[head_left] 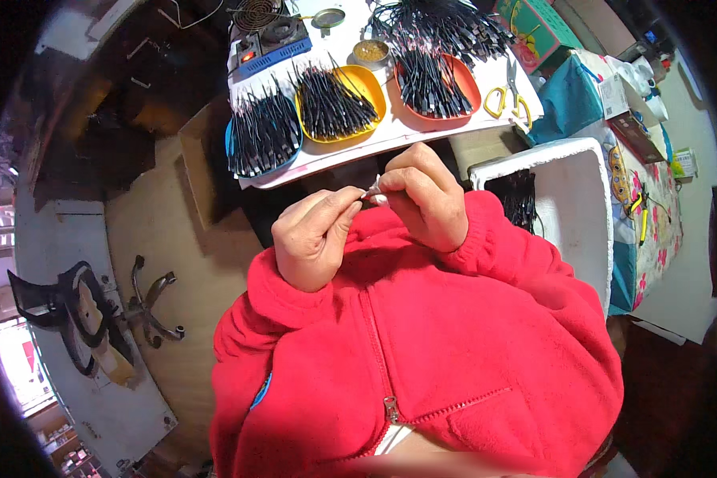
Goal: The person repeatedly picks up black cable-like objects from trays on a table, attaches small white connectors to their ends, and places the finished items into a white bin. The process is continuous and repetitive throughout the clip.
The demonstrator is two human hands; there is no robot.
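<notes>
In front of my chest, the fingertips of my left hand (315, 239) and my right hand (426, 195) meet in a pinch. Between them shows a small whitish piece with a dark end (374, 192); its kind is too small to tell. Just beyond my hands, short black cables with bare thin wire ends fill three trays on the white table (319, 162): a blue tray (229, 147), a yellow tray (380, 89) and a red tray (472, 89). Behind the red tray lies a larger heap of black cables (446, 24).
Yellow-handled scissors (507, 99) lie at the table's right. A small round tin (371, 52) and a blue device with a fan (275, 54) stand farther back. At right, a white foam box (577, 199) holds black cables. A chair base (155, 307) lies at left.
</notes>
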